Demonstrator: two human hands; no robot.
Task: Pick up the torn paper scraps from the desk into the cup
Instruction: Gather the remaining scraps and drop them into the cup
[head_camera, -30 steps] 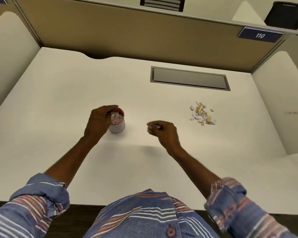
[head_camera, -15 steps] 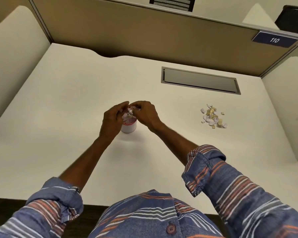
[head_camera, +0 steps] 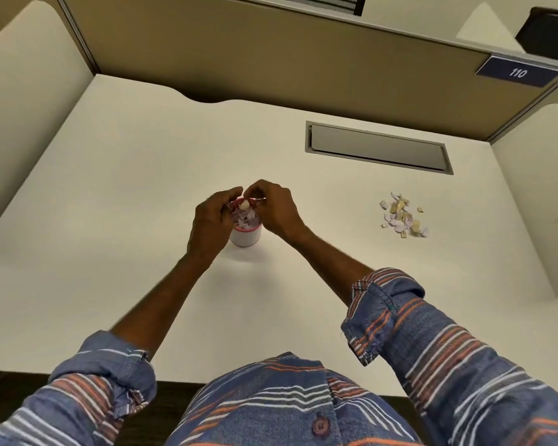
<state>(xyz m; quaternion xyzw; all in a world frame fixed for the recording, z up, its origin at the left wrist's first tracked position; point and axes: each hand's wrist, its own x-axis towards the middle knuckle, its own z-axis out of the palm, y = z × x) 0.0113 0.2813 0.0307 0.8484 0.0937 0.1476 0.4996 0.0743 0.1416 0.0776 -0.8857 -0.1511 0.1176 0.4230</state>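
Observation:
A small white cup (head_camera: 245, 235) with a red rim stands in the middle of the desk, filled with white and purple paper scraps (head_camera: 246, 217). My left hand (head_camera: 210, 220) wraps around the cup's left side. My right hand (head_camera: 273, 206) hovers over the cup's mouth, fingertips pinched on a scrap (head_camera: 245, 205) just above the rim. A loose pile of torn paper scraps (head_camera: 402, 216), white, yellow and pale purple, lies on the desk to the right, well apart from both hands.
The cream desk (head_camera: 142, 194) sits inside tan cubicle walls (head_camera: 239, 53). A grey recessed cable tray (head_camera: 377, 148) is set into the desk behind the pile. A "110" sign (head_camera: 517, 72) and a black object (head_camera: 548, 35) are at the top right.
My right hand has travelled left from the open desk to the cup's mouth with a scrap pinched in it. My left hand has stayed on the cup.

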